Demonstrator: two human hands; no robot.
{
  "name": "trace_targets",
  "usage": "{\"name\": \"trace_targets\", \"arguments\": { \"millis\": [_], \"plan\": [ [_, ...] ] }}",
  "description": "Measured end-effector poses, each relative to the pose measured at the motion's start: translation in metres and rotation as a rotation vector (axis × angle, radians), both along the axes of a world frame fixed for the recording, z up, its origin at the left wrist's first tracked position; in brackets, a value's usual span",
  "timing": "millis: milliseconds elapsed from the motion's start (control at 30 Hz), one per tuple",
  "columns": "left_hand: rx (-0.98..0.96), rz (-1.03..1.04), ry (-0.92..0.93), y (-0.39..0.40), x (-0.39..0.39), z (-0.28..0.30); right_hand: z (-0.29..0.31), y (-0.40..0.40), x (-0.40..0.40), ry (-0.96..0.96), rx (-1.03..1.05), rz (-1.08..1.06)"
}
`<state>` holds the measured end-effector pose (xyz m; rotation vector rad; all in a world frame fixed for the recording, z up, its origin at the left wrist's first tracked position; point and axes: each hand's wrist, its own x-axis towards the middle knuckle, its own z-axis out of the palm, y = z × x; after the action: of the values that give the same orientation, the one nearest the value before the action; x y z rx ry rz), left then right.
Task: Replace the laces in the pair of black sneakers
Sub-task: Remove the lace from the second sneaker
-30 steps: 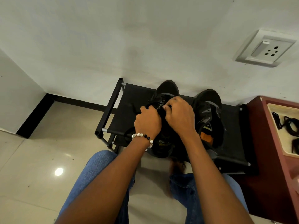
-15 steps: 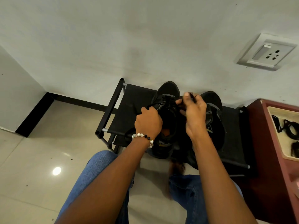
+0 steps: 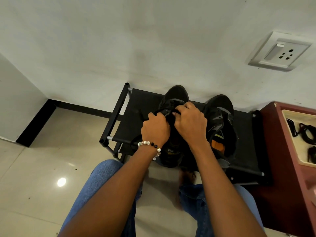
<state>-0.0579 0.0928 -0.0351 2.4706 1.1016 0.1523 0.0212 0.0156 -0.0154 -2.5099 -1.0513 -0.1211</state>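
On the black fabric shelf of the low rack point(image 3: 136, 106), I log two black sneakers side by side.

Left sneaker point(image 3: 177, 95): long axis runs away from me, toe toward the wall, heel at the near edge of the rack. Black upper, grey panel near the eyelets; much of it is hidden under my hands.

Right sneaker point(image 3: 220, 113): same heading, toe to the wall. Black with grey side overlays and an orange patch showing in the opening near the heel. It sits just beside the first, untouched.

Lace point(image 3: 163, 111): thin, black, seen as a short stretch over the tongue of the left sneaker.

Left hand point(image 3: 154, 129): fingers curled round the lace and the shoe's left flank. A beaded bracelet point(image 3: 150, 144) of white and dark beads circles that wrist.

Right hand point(image 3: 191, 124): thumb and forefinger pinching the lace at the eyelets, other fingers curled.

Surroundings: blue jeans point(image 3: 100, 182) on both knees below; pale tiled floor point(image 3: 42, 168); grey wall with a white socket plate point(image 3: 278, 51); dark red cabinet point(image 3: 280, 151) at right, holding a tray point(image 3: 290, 134) of dark cords.
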Motion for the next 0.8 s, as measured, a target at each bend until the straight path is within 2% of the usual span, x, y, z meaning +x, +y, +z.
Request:
{"name": "trace_targets", "arguments": {
  "millis": [167, 267, 333, 400, 533, 667, 733, 800],
  "plan": [
    [0.003, -0.008, 0.014, 0.001, -0.001, 0.001, -0.002, 0.006, -0.001, 0.094, 0.036, -0.112],
    [-0.023, 0.000, 0.016, 0.003, -0.001, 0.002, 0.000, 0.000, 0.013, 0.408, 0.345, -0.287],
    [0.000, -0.012, 0.029, 0.001, -0.001, 0.003, 0.001, -0.006, 0.018, 0.588, 0.453, -0.338],
    [0.007, 0.003, 0.019, -0.001, -0.001, 0.003, 0.004, -0.009, 0.018, 0.572, 0.424, -0.346],
    [-0.018, 0.016, -0.026, 0.003, -0.001, 0.004, 0.009, -0.012, 0.019, 0.395, 0.263, -0.366],
    [-0.129, -0.012, -0.041, 0.015, -0.007, 0.017, 0.017, -0.015, 0.015, 0.088, 0.132, -0.354],
    [-0.177, 0.022, -0.153, 0.023, -0.011, 0.028, 0.020, -0.016, 0.018, 0.132, 0.192, -0.220],
    [-0.152, 0.030, -0.328, 0.029, -0.011, 0.035, 0.022, -0.017, 0.017, 0.326, 0.170, -0.069]
  ]
}}
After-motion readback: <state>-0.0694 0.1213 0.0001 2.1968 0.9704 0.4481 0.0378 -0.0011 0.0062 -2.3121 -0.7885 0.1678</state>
